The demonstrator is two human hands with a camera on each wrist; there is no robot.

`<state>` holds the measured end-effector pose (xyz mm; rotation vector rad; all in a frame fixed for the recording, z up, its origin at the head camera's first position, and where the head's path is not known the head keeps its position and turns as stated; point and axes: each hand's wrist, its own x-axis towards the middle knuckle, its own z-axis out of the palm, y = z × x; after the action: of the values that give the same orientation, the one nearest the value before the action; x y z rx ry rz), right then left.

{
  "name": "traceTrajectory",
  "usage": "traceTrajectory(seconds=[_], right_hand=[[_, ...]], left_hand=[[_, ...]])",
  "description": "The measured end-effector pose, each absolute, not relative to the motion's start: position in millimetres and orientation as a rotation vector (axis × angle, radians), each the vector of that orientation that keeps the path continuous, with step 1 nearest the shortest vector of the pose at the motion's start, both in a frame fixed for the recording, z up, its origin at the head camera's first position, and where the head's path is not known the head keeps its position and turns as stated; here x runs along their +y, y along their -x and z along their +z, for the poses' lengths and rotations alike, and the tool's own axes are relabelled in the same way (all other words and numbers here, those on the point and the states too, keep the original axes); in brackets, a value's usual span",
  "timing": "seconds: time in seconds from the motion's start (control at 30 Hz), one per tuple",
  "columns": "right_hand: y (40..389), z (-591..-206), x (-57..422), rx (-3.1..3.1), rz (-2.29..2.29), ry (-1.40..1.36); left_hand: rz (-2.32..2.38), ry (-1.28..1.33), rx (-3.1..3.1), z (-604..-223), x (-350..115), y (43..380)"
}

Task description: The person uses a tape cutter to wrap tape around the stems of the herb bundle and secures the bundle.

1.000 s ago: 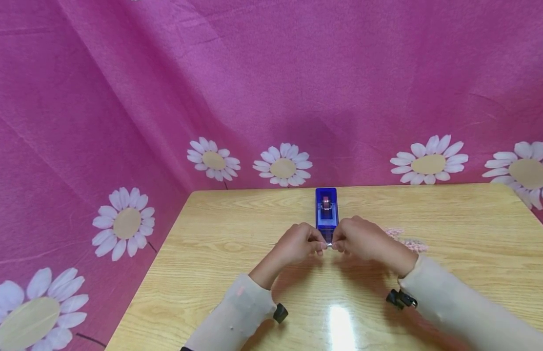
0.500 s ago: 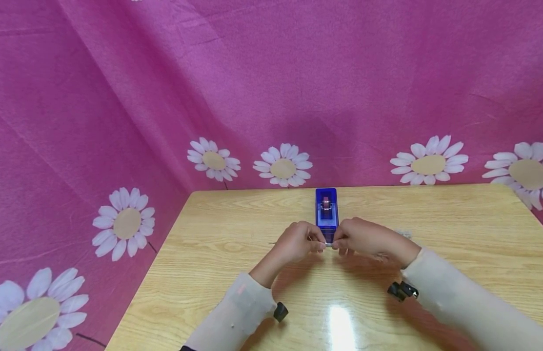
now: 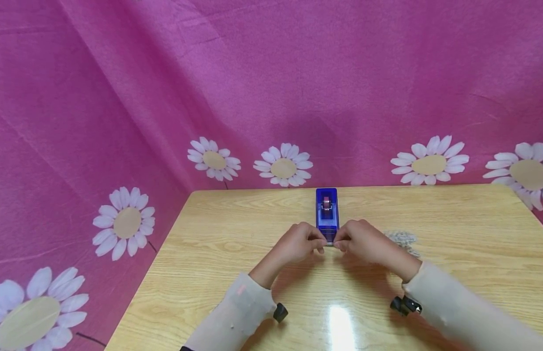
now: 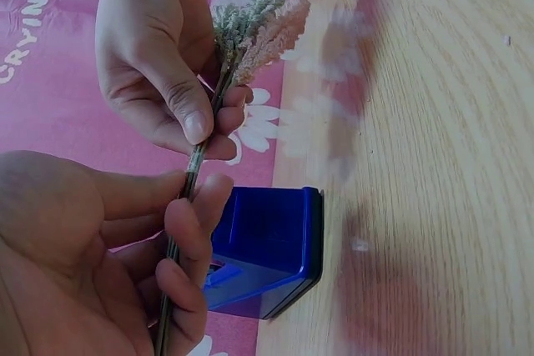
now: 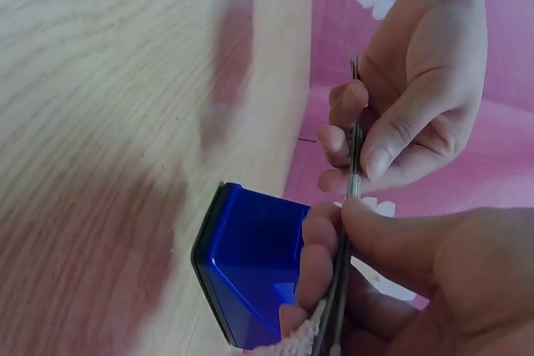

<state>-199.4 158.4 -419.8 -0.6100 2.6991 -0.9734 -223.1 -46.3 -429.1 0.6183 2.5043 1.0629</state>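
Note:
Both hands hold a thin bunch of artificial flower stems (image 4: 219, 93) sideways, just in front of a blue tape dispenser (image 3: 327, 217). My left hand (image 3: 301, 241) grips the bare stem end between thumb and curled fingers. Close beside it, my right hand (image 3: 361, 238) pinches the stems nearer the flower heads. A pale, shiny band of tape (image 4: 196, 158) shows around the stems between the two thumbs. Fuzzy pink (image 4: 274, 35) and grey-green (image 4: 238, 18) heads stick out beyond the right hand. Fingers hide part of the stems.
A wooden table (image 3: 218, 273) lies under the hands. Behind it and to the left hangs a pink cloth (image 3: 262, 87) printed with white daisies. The dispenser stands near the table's back edge, and a small clear scrap (image 4: 360, 245) lies close to it.
The bunch has turned about its length: pink heads showed past the right wrist in the head view, and grey-green ones show there now. Both hands stay almost in place.

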Motion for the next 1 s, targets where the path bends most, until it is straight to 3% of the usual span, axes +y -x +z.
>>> traceTrajectory(seconds=[1.0], right_hand=[[215, -416, 162, 2.534, -0.994, 0.612]], left_hand=[[1.056, -0.598, 2.563, -429, -45, 226]])
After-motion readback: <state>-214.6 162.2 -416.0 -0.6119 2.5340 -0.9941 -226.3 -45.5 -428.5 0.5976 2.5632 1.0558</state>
